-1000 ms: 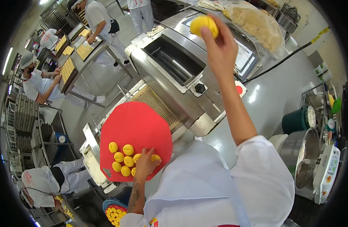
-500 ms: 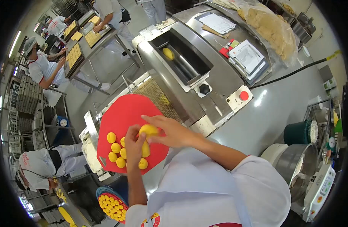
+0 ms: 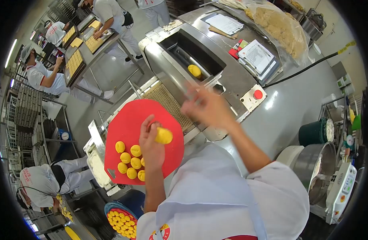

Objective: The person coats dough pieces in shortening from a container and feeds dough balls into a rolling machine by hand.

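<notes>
A yellow dough piece [image 3: 164, 136] is held in my left hand [image 3: 152, 146], above the red board [image 3: 138, 116]. Several round yellow dough balls [image 3: 136, 163] lie on the board's lower left part. My right hand [image 3: 208, 105] is smeared by motion near the front edge of the steel machine [image 3: 172, 76]; its fingers and anything in them cannot be made out. Another yellow dough piece [image 3: 194, 71] sits in the machine's dark trough [image 3: 184, 50].
Clipboards [image 3: 256, 58] and a bag of dough [image 3: 278, 30] rest on the machine. A tub of yellow balls [image 3: 122, 223] stands below the board. Co-workers [image 3: 52, 76] are at a table on the left. A mixer bowl [image 3: 312, 164] stands at right.
The dough piece in the trough has shifted toward its near end. My hands have moved apart; the left keeps a yellow piece while the right has moved up toward the machine.
</notes>
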`<state>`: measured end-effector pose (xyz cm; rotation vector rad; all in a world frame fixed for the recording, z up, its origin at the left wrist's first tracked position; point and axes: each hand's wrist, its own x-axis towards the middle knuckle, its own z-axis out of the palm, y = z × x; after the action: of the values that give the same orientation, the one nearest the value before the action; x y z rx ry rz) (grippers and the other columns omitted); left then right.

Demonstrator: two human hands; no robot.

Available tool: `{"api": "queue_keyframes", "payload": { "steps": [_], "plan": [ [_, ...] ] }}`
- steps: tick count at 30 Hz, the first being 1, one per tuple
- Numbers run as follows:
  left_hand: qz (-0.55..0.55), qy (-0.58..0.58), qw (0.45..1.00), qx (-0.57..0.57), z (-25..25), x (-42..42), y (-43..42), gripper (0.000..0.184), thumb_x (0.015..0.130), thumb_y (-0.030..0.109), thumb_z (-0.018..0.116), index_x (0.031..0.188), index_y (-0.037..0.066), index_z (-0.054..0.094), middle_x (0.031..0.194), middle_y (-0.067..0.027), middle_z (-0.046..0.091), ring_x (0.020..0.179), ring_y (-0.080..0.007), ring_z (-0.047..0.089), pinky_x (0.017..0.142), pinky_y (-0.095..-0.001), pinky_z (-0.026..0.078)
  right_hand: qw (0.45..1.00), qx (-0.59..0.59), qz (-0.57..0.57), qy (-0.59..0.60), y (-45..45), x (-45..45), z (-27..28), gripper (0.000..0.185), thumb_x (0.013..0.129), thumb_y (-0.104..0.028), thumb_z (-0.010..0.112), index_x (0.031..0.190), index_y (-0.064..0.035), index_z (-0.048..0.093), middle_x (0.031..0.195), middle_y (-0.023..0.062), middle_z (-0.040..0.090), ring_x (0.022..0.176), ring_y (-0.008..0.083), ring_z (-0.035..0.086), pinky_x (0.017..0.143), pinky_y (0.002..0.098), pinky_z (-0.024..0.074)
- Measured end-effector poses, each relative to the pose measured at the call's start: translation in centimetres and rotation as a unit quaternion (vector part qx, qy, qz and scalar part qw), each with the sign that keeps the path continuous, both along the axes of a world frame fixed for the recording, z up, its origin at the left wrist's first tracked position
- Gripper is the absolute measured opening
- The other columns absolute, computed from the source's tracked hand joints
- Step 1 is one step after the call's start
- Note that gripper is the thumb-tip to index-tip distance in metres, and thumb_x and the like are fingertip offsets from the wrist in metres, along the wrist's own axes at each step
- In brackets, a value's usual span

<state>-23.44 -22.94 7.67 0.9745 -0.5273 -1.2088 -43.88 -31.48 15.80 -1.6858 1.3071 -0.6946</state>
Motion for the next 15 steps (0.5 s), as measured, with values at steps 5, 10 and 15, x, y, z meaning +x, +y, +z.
{"api": "queue_keyframes", "payload": {
  "steps": [5, 10, 15],
  "plan": [
    [-0.064, 0.017, 0.994, -0.091, 0.5, 0.0, -0.7, 0.061, 0.104, 0.039, 0.048, 0.154, 0.008, 0.032, 0.15, -0.017, 0.037, 0.144, -0.0235, 0.031, 0.12, -0.0453, 0.022, 0.99, -0.087, 0.055, -0.099, 1.3, 3.9, -5.5, 0.063, 0.082, -0.033, 0.079, 0.136, -0.008, 0.057, 0.119, 0.0149, 0.068, 0.102, 0.028, 0.069, 0.088, 0.0364, 0.0538],
    [0.009, -0.765, 0.616, 0.189, -11.9, 14.8, 2.9, 0.07, 0.093, 0.044, 0.064, 0.148, 0.008, 0.042, 0.15, -0.021, 0.039, 0.145, -0.0449, 0.023, 0.119, -0.0547, 0.019, 0.908, -0.339, -0.2, -0.14, -9.7, 0.4, 2.4, 0.051, 0.083, -0.034, 0.078, 0.123, -0.0059, 0.065, 0.116, 0.0198, 0.068, 0.092, 0.0296, 0.071, 0.077, 0.0364, 0.0564],
    [-0.114, -0.775, 0.597, 0.175, -13.0, 18.6, 5.4, 0.064, 0.09, 0.045, 0.067, 0.139, 0.007, 0.053, 0.138, -0.0226, 0.051, 0.141, -0.0462, 0.03, 0.116, -0.0614, 0.021, 0.91, -0.371, -0.117, 0.146, -18.9, 0.5, -2.4, 0.049, 0.088, -0.044, 0.07, 0.118, -0.0058, 0.068, 0.116, 0.0247, 0.062, 0.107, 0.0395, 0.061, 0.089, 0.0468, 0.051]
  ]
}}
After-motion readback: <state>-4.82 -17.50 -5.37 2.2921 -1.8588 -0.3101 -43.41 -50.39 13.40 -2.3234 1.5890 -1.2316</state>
